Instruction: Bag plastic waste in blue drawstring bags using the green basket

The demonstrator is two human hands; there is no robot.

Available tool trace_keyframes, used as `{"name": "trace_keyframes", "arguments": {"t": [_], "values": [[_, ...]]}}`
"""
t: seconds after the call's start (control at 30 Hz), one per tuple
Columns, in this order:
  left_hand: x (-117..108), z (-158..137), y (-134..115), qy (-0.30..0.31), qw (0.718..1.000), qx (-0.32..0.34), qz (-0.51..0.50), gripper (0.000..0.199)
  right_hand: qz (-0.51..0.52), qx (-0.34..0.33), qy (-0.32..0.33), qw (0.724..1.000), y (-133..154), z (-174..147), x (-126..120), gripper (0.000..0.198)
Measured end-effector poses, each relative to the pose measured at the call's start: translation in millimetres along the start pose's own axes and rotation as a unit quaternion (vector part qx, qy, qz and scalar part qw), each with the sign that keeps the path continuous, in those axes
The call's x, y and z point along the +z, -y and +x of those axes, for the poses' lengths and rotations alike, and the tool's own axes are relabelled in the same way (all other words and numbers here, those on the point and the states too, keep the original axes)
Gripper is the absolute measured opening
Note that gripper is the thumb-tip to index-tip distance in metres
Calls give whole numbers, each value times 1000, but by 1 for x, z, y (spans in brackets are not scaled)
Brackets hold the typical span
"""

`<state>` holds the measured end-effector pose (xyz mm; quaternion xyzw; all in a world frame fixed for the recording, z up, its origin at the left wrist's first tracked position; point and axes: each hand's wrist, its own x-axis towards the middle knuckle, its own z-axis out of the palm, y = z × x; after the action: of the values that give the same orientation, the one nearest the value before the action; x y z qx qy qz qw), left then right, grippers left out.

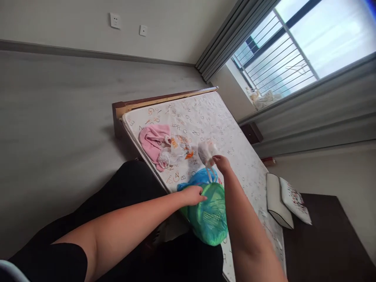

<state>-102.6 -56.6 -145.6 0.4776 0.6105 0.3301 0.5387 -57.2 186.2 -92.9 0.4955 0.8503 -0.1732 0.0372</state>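
My left hand (194, 195) grips the rim of a green mesh basket (210, 223), which is tilted on its side at the mattress edge with its round opening towards me. My right hand (222, 163) is closed, thumb and fingers pinching a crumpled white plastic bag (206, 151) whose strap-like ends hang down over the basket's far side. Just beyond the basket lies a blue plastic bag (199, 177), partly hidden by it. To the left, a pink towel (154, 141) lies crumpled beside a clear plastic bag with orange print (178, 150).
The letter-printed mattress (202, 113) rests in a wooden bed frame (164, 100). A pillow (277, 199) and a printed cushion (295, 199) sit at the right by a dark wooden board (326, 231). Grey curtains (323, 105) hang beside the window, and plastic bags (266, 100) lie on its sill.
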Motion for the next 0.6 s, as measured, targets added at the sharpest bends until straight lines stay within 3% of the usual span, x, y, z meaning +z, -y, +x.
{"name": "trace_keyframes", "arguments": {"t": [0.17, 0.27, 0.33, 0.43, 0.53, 0.6], "values": [[6, 1, -5, -28, 1000, 8, 2, 26, 96, -8, -96, 991, -48, -78, -128, 41], [12, 3, -8, -34, 999, 9, 0, 25, 151, -22, -87, 984, -73, -145, -191, 40], [16, 5, -8, -35, 999, 5, -3, 24, 119, -21, -41, 992, -83, -187, -210, 37], [19, 6, -6, -39, 999, 1, -9, 23, 33, -32, 56, 997, -87, -229, -188, 29], [24, 6, -5, -44, 999, 4, -14, 22, -77, -60, 114, 989, -81, -241, -113, 15], [30, 6, -6, -45, 999, 7, -12, 22, -141, -91, 106, 980, -71, -234, -53, 11]]}}
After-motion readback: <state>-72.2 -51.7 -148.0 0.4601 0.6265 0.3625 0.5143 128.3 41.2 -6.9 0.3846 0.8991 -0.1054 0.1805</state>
